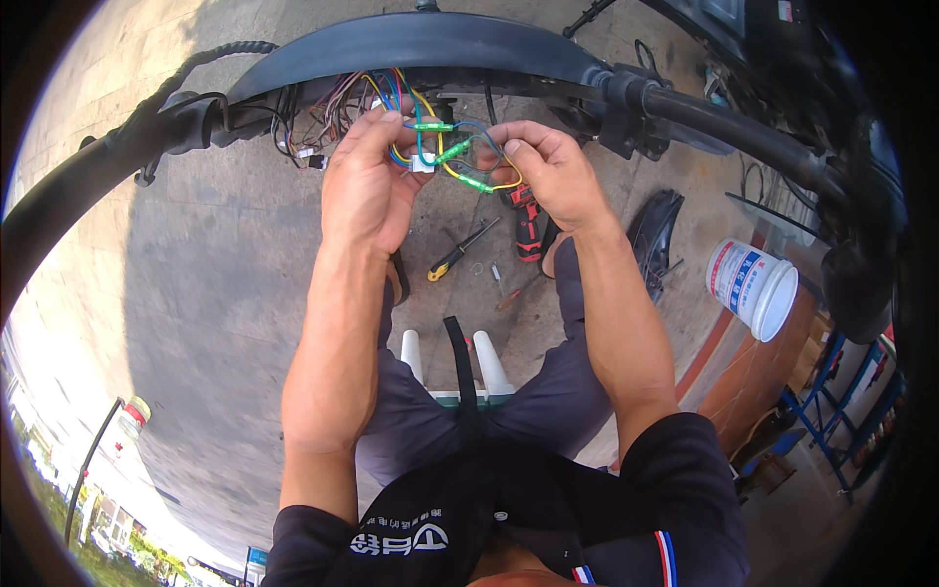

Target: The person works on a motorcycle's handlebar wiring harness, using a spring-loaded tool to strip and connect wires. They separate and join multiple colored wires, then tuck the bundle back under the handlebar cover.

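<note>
Wires in yellow, blue and green run between my two hands, under the curved black cover (421, 47) of a handlebar. Along them sit green-sleeved connectors (454, 152), several centimetres below the cover. My left hand (364, 186) is closed around the wires at their left end, next to a white plug (423, 162). On the other side, my right hand (556, 176) pinches the looped wires (514, 176) between thumb and fingers. Behind my left hand, a bundle of thin brown and dark wires (328, 112) hangs from the cover, with small plugs at its ends.
A yellow-and-black screwdriver (448, 264) and a red-and-black power drill (527, 225) lie on the paving below my hands. A white bucket (751, 289) is at the right, near a black curved part (653, 235). Black handlebar tubes (743, 115) extend to both sides.
</note>
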### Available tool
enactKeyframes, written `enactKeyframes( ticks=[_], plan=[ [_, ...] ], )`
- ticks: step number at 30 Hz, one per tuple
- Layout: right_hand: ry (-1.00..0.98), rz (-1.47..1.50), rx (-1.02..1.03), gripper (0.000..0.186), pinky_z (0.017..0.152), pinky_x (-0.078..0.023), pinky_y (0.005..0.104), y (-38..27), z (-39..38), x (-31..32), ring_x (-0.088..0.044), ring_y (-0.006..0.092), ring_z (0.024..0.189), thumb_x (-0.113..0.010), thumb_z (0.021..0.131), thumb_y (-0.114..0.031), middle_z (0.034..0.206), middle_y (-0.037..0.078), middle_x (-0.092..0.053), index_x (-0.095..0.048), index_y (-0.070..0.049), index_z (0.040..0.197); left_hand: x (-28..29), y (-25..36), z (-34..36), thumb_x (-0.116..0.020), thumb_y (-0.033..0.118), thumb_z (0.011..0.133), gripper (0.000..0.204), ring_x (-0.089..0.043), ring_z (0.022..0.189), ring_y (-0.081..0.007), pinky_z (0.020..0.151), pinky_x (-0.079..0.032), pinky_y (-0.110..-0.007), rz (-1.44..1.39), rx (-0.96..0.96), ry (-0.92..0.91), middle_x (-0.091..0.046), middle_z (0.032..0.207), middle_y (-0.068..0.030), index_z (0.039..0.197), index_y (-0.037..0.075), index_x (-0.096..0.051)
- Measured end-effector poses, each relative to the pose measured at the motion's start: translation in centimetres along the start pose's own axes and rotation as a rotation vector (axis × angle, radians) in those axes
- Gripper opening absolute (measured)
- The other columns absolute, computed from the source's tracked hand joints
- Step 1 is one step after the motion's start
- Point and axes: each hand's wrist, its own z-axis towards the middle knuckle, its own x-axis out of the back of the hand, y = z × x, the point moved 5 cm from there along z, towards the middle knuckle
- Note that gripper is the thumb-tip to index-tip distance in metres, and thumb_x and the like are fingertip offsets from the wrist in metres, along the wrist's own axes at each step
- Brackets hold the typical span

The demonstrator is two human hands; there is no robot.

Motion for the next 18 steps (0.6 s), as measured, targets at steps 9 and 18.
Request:
enactKeyframes(
  ticks=[9, 18],
  plan=[
    [-0.030, -0.142, 0.064, 0.029, 0.084, -0.050, 0.0246, -0.5, -0.3, 0.2, -0.062, 0.0078, 0.092, -0.050, 0.100, -0.007, 0.105, 0.004, -0.072, -0.070, 0.001, 0.120, 0.6, -0.4, 0.6, -0.056, 0.018, 0.100, 0.025, -0.061, 0.087, -0.0195, 0.087, -0.051, -0.048, -0.086, -0.017, 0.047, -0.065, 0.092, -0.0050, 0.120, 0.004, -0.063],
    [-0.037, -0.341, 0.149, 0.037, 0.087, -0.052, 0.0305, -1.0, -0.4, -0.1, -0.066, 0.0146, 0.097, -0.058, 0.103, -0.032, 0.103, 0.010, -0.073, -0.070, -0.001, 0.119, 0.4, 0.2, -0.3, -0.053, 0.017, 0.101, 0.024, -0.064, 0.087, -0.0220, 0.086, -0.053, -0.048, -0.060, 0.014, 0.029, -0.069, 0.100, -0.0133, 0.120, 0.003, -0.061]
  ],
)
